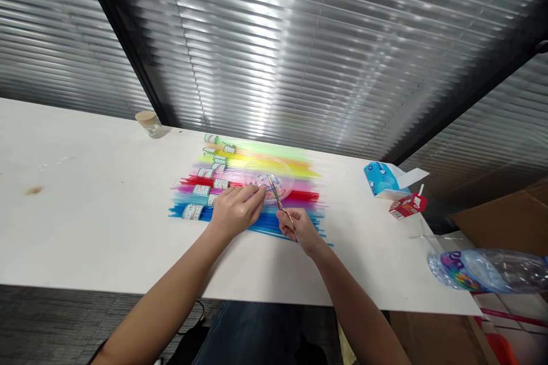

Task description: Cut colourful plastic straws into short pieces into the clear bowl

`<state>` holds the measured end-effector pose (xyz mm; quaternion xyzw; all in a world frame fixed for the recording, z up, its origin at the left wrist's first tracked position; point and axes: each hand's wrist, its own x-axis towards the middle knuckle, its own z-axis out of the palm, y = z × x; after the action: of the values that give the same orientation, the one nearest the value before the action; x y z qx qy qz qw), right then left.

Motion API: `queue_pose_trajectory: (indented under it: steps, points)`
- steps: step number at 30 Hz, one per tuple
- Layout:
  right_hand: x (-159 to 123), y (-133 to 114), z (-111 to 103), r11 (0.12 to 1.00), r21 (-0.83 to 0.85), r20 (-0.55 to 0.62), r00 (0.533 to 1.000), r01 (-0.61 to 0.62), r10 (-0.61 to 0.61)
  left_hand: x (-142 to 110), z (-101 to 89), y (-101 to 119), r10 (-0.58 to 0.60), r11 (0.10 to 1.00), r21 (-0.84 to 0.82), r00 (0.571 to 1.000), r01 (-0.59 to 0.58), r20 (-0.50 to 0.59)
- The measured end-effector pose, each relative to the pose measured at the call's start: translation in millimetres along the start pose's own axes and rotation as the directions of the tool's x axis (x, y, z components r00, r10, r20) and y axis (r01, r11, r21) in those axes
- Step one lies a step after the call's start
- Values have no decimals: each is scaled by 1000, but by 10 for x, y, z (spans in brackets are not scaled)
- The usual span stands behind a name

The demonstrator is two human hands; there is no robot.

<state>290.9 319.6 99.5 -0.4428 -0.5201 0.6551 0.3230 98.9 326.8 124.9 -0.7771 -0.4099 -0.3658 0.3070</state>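
Bundles of thin coloured strips, green, yellow, orange, red, purple and blue, lie side by side on the white table, each with a paper label band at its left end. A clear plastic dish rests on top of them. My right hand grips small copper-coloured scissors whose blades point into the dish. My left hand lies over the blue and purple strips, its fingers pinched together near the scissor tips on something too thin to make out.
A small jar with a tan lid stands at the table's back edge. At the right lie a blue tissue pack, a red carton and a clear plastic bottle on its side. Window blinds run behind the table.
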Motion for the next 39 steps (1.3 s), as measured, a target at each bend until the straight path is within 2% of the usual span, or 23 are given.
queue_pose_trajectory:
  steps: [19, 26, 29, 34, 39]
  points:
    - [-12, -42, -13, 1000, -1, -8, 1000, -14, 14, 15, -7, -22, 49, 998, 29, 998, -48, -31]
    - [-10, -64, -24, 995, 78, -83, 995, -53, 60, 10, -31, -32, -65, 997, 46, 998, 65, -3]
    - [-9, -70, -24, 995, 75, -88, 994, -59, 66, -10, -22, -38, -67, 997, 31, 998, 66, 21]
    - [-28, -111, -1, 995, 87, -100, 993, -55, 63, -26, -2, -45, -76, 996, 46, 997, 75, 3]
    - [-40, -133, 14, 995, 84, -44, 997, -61, 65, -13, -4, -40, -70, 997, 44, 998, 69, 6]
